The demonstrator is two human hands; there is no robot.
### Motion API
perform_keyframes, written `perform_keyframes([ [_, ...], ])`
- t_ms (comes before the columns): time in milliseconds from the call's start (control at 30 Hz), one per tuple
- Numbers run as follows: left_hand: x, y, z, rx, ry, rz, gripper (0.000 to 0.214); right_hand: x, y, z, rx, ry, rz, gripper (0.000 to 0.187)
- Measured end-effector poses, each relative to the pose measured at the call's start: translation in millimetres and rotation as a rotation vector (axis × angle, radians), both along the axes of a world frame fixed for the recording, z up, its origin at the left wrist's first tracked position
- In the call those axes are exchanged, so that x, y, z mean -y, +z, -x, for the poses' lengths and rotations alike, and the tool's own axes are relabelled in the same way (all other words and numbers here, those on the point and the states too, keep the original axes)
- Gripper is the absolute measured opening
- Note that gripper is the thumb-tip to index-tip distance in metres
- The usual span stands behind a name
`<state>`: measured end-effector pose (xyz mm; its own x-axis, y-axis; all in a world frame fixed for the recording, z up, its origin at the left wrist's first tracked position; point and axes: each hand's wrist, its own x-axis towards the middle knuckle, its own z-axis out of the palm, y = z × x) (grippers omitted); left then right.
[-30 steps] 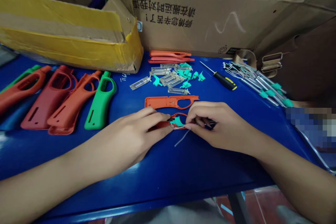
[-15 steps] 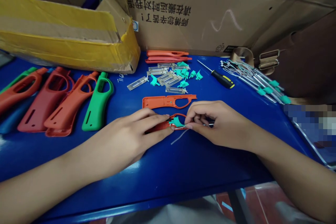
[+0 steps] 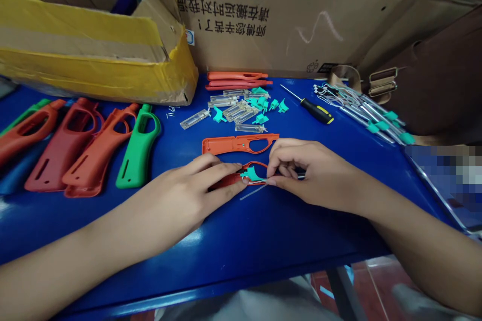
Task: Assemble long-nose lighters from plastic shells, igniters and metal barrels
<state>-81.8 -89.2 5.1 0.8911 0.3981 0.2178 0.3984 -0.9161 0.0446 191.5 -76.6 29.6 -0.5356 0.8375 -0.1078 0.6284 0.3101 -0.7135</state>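
My left hand (image 3: pixel 188 188) lies over an orange lighter casing half (image 3: pixel 228 180) on the blue table, its fingers holding the casing down and covering much of it. A teal trigger (image 3: pixel 253 173) sits inside the casing's loop, beside my left fingertips. At the casing's narrow end my right hand (image 3: pixel 301 168) is closed in a pinch on a thin clear strip (image 3: pixel 253 192), whose free end trails toward the left. A dark or metal rod partly shows under my right fingers. Just beyond lies a second, matching orange casing half (image 3: pixel 226 145), its inner side up.
Clear lighter fuel tanks (image 3: pixel 241 110) and loose teal triggers lie behind. A screwdriver (image 3: pixel 318 110) and metal lighter tubes with wires (image 3: pixel 371 115) are at right. Coloured lighter casings (image 3: pixel 139 150) fill the left. A yellow-taped carton (image 3: pixel 113 70) stands at back left.
The clear strip's free end has swung slightly up and left, closer to the casing. Both hands stay nearly in place; the whole view has shifted a little.
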Motion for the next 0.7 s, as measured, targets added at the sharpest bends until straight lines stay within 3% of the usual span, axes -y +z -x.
perform_keyframes([
  [167,0.4,-0.4,-0.1,0.002,-0.002,-0.003,0.040,-0.8,2.3,-1.7,-0.017,-0.024,0.099,0.008],
  [533,0.4,-1.3,1.0,0.005,0.023,0.009,0.043,0.2,6.8,2.3,0.024,-0.030,0.047,0.015],
  [700,1.2,-0.8,-0.1,0.017,0.020,0.026,0.045,-2.7,3.4,-3.2,-0.045,-0.086,0.238,0.009],
])
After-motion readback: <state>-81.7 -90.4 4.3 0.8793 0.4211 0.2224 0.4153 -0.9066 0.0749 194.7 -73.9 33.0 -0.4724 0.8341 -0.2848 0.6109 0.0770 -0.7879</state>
